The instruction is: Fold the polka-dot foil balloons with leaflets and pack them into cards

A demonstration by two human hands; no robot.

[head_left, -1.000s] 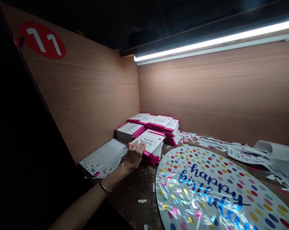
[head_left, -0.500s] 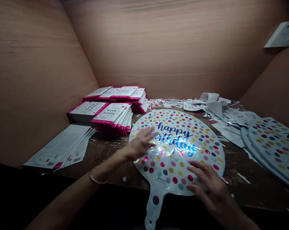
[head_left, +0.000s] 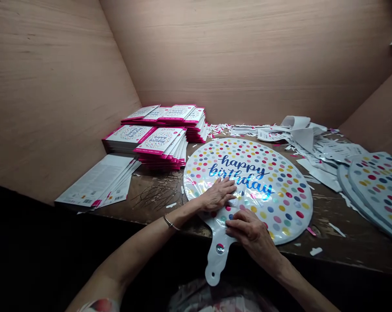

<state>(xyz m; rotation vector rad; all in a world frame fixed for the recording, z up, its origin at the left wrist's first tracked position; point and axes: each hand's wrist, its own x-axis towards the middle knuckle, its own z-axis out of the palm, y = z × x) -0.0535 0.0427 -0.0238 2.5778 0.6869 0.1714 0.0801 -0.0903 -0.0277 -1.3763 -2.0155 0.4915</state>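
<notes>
A round, flat foil balloon [head_left: 283, 195] printed with coloured dots and "happy birthday" lies in front of me, its tail hanging over the table's front edge. My left hand [head_left: 218, 194] rests flat on its lower middle, fingers stretched out just below the lettering. Close to the top of the tail, my right hand [head_left: 248, 227] has curled fingers and thumb drawn together on the foil. Its fingertips partly cover the small print there. More dotted foil balloons [head_left: 378, 182] are piled flat at the right.
Pink-and-white printed packets [head_left: 160, 141] stand in stacks at the back left. Fanned white printed sleeves [head_left: 96, 180] lie nearer, at the left edge. Paper strips and scraps [head_left: 303, 134] litter the back right. Wooden panels [head_left: 231, 56] enclose the dark table [head_left: 157, 208].
My left hand has settled flat lower on the balloon. My right hand has moved left to the tail's top, its fingers closing together. The view has shifted slightly.
</notes>
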